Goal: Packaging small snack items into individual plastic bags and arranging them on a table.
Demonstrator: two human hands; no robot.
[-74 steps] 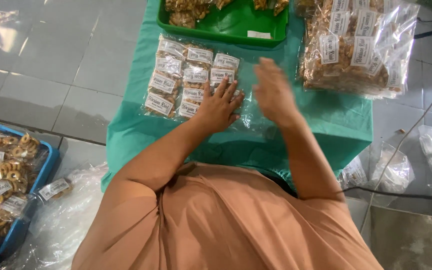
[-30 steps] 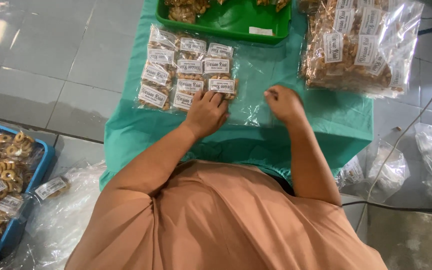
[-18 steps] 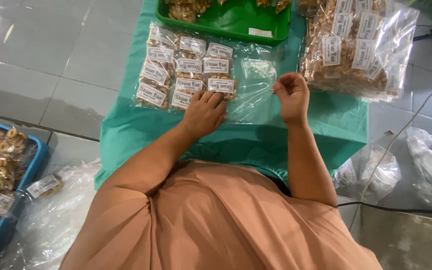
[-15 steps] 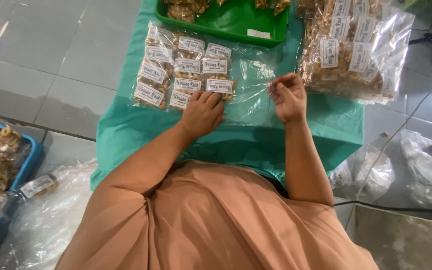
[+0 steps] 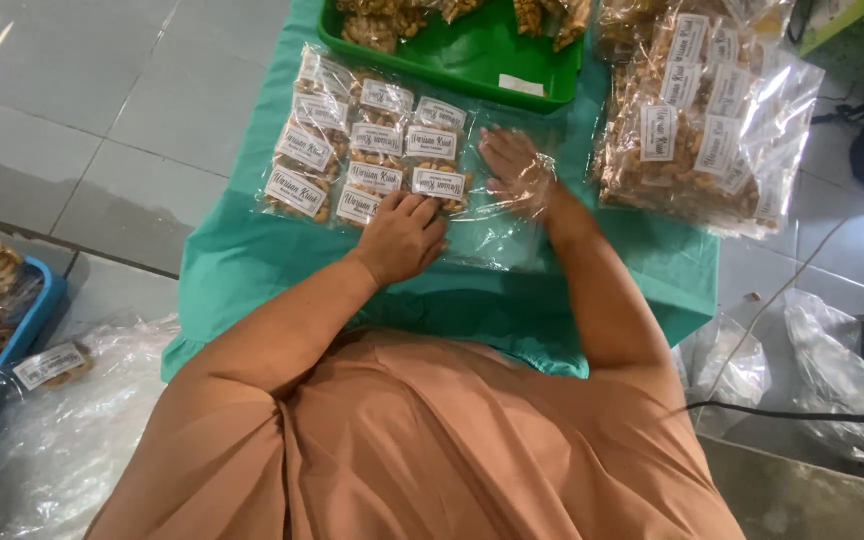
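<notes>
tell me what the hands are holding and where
Nothing is gripped: the left hand presses flat on the clear bag of snack packets; the right hand is inside its open side.

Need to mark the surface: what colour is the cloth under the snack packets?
Teal green cloth, plain, seen in the head view.

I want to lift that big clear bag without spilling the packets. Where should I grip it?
Probably at the open mouth of the clear bag, its near right edge, where the right hand reaches inside; the snack packets fill the left, held by the left hand.
</notes>
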